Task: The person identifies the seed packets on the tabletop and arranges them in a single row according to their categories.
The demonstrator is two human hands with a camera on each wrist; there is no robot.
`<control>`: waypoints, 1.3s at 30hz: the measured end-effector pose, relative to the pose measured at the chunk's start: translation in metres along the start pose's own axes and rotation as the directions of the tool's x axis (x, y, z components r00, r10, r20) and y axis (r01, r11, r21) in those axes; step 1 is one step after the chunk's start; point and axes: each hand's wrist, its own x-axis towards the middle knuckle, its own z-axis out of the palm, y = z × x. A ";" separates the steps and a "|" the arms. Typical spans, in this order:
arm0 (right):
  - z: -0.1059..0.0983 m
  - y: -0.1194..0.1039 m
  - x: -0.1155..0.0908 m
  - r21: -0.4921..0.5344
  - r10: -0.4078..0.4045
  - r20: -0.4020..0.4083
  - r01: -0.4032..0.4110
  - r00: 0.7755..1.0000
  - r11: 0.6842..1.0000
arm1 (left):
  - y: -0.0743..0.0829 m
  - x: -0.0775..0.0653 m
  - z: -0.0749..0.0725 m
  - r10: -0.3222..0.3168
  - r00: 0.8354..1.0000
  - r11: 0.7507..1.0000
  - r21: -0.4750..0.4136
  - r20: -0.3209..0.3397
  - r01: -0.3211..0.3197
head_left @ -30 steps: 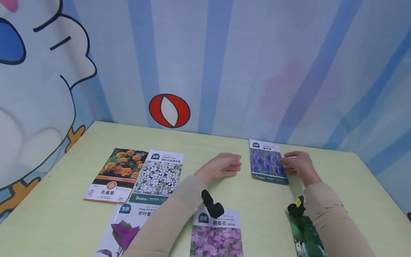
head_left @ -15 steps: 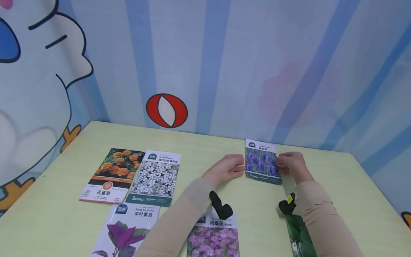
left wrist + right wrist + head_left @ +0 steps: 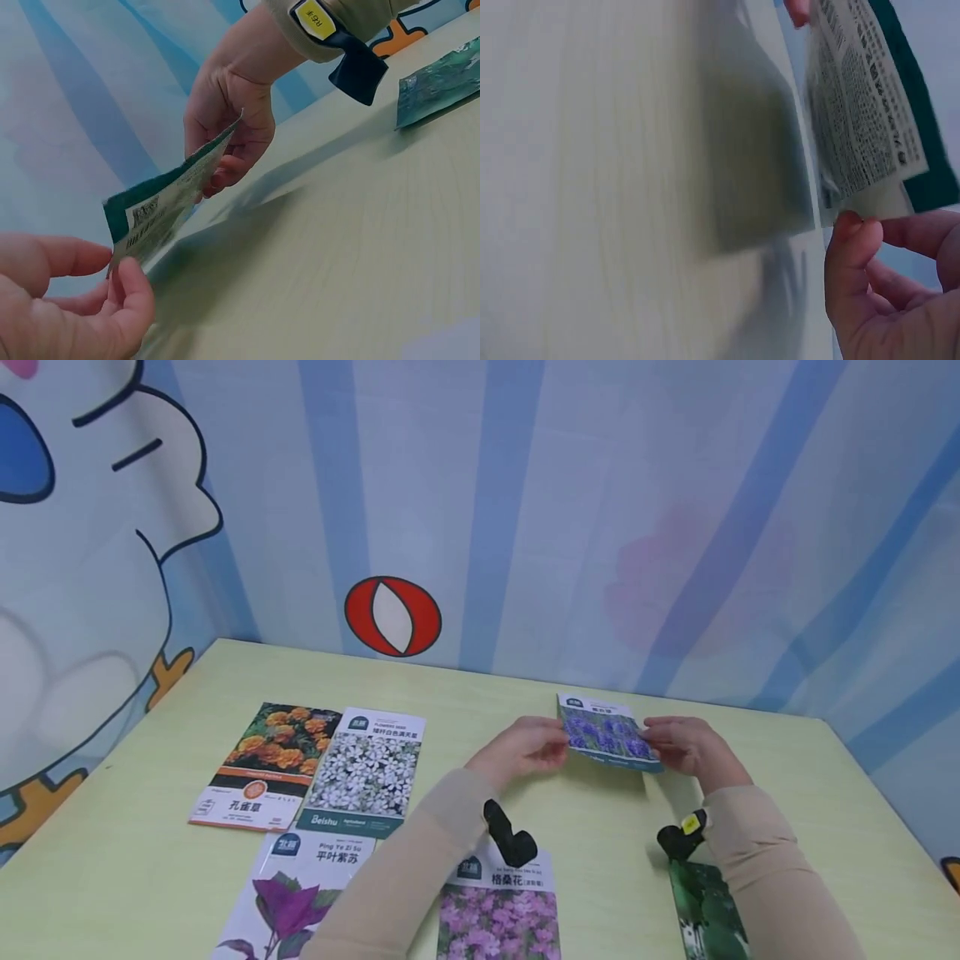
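Observation:
A seed packet with purple-blue flower spikes (image 3: 606, 731) is up off the table at the back right, tilted, its front facing up in the head view. My left hand (image 3: 525, 747) pinches its left edge between thumb and fingers. At the opposite edge, my right hand (image 3: 690, 747) grips it with thumb and fingertips. The left wrist view shows the packet's green-bordered back (image 3: 161, 206) with a barcode, above its shadow. Dense printed text covers the back (image 3: 870, 112) in the right wrist view, where the right thumb (image 3: 851, 240) presses near a corner.
To the left lie an orange marigold packet (image 3: 266, 766) and a white-flower packet (image 3: 365, 772), whose lower end meets a purple-leaf packet (image 3: 288, 902). A pink-flower packet (image 3: 498, 918) is front centre. My right sleeve partly covers a green packet (image 3: 705, 906). A printed curtain (image 3: 570, 527) backs the table.
The purple-flower packet has risen from the table and tipped, shifting slightly left. My left hand, earlier apart from it, now pinches its left edge; the right hand stays at its right edge.

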 end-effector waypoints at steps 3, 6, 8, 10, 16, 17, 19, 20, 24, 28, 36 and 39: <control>0.006 -0.003 -0.005 -0.027 -0.002 0.033 0.003 0.999 1.000 | -0.003 0.018 -0.009 0.056 0.998 0.998 0.039 0.038 -0.058; 0.012 -0.006 -0.010 -0.026 -0.011 0.078 0.013 0.997 1.000 | 0.000 0.020 -0.015 0.090 0.995 0.990 0.108 0.050 -0.095; 0.015 -0.008 -0.014 -0.009 -0.023 0.117 0.025 0.993 1.000 | 0.006 0.013 -0.017 0.097 0.994 0.982 0.158 0.040 -0.102; 0.019 -0.009 -0.017 0.011 -0.040 0.152 0.038 0.988 0.999 | 0.018 -0.006 -0.015 0.067 0.998 0.976 0.207 0.002 -0.066; 0.033 -0.011 -0.030 0.039 -0.084 0.204 0.078 0.975 0.996 | 0.034 -0.033 -0.029 0.035 0.999 0.947 0.321 -0.004 -0.031; 0.036 -0.011 -0.032 0.042 -0.087 0.209 0.080 0.974 0.996 | 0.036 -0.036 -0.032 0.029 1.000 0.940 0.340 0.000 -0.027; 0.042 -0.010 -0.036 0.055 -0.096 0.219 0.086 0.971 0.995 | 0.038 -0.043 -0.038 0.014 1.000 0.932 0.362 0.007 -0.016; 0.045 -0.009 -0.038 0.060 -0.106 0.231 0.095 0.967 0.994 | 0.039 -0.047 -0.041 0.010 1.000 0.930 0.367 0.012 -0.014; 0.058 -0.005 -0.046 0.087 -0.144 0.283 0.124 0.948 0.988 | 0.041 -0.061 -0.052 0.000 1.000 0.928 0.373 0.004 -0.001; 0.070 0.000 -0.052 0.089 -0.156 0.314 0.134 0.937 0.987 | 0.042 -0.077 -0.062 -0.009 1.000 0.922 0.388 0.001 0.008; 0.092 0.014 -0.055 0.053 -0.117 0.320 0.106 0.940 0.993 | 0.043 -0.101 -0.078 -0.017 0.999 0.902 0.430 -0.027 0.027; 0.102 0.021 -0.056 0.029 -0.098 0.320 0.094 0.943 0.995 | 0.043 -0.106 -0.084 -0.018 0.999 0.900 0.434 -0.046 0.036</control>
